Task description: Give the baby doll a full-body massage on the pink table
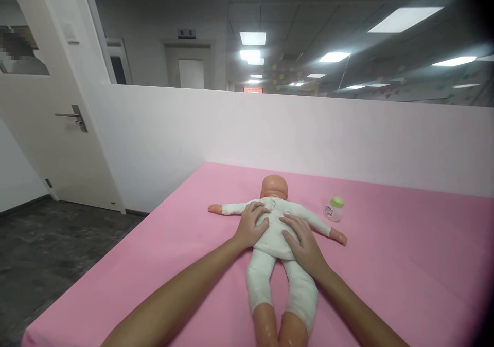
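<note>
A baby doll (272,239) with a white cloth body lies on a pink-covered table, its bald head away from me and its arms spread out. The back of its head faces up, so it seems to lie face down. My left hand (250,227) rests on the left side of its upper body, fingers stretched out over the cloth. On the right side of the doll's body lies my right hand (303,241), flat with the fingers spread. Neither hand grips anything. The doll's feet are cut off by the lower edge of the view.
A small clear jar (333,211) with a green lid stands right of the doll, near its outstretched arm. The pink table (173,249) meets a white half wall (309,136) at the back. To the left is a door (57,131) with a metal handle.
</note>
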A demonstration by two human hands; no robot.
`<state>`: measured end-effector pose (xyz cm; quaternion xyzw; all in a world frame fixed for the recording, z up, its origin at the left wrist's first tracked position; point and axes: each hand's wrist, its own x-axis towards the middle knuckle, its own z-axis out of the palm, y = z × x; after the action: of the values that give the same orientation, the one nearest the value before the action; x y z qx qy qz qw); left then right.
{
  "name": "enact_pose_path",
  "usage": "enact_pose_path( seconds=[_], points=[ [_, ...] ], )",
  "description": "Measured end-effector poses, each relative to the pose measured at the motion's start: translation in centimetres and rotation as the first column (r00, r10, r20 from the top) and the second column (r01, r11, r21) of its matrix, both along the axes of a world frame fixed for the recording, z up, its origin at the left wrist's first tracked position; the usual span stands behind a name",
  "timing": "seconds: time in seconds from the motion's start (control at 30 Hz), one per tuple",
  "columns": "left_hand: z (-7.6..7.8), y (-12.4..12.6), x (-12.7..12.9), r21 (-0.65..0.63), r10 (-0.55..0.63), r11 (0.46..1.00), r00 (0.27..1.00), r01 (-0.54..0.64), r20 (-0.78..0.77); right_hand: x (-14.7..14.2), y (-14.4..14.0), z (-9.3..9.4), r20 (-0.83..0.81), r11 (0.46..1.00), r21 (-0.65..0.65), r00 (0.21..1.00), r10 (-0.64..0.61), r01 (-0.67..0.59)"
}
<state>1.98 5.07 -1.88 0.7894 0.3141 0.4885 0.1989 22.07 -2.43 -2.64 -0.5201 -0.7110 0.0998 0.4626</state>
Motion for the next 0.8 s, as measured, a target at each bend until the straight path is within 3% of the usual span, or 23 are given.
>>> enact_pose_path(
  seconds=[0.8],
  points=[
    [0.86, 0.17, -0.13, 0.015, -0.011, 1.000, 1.000, 0.011, -0.012, -0.29, 0.09, 0.59, 0.006, 1.000, 0.015, 1.000, -0.005, 0.005]
  ],
)
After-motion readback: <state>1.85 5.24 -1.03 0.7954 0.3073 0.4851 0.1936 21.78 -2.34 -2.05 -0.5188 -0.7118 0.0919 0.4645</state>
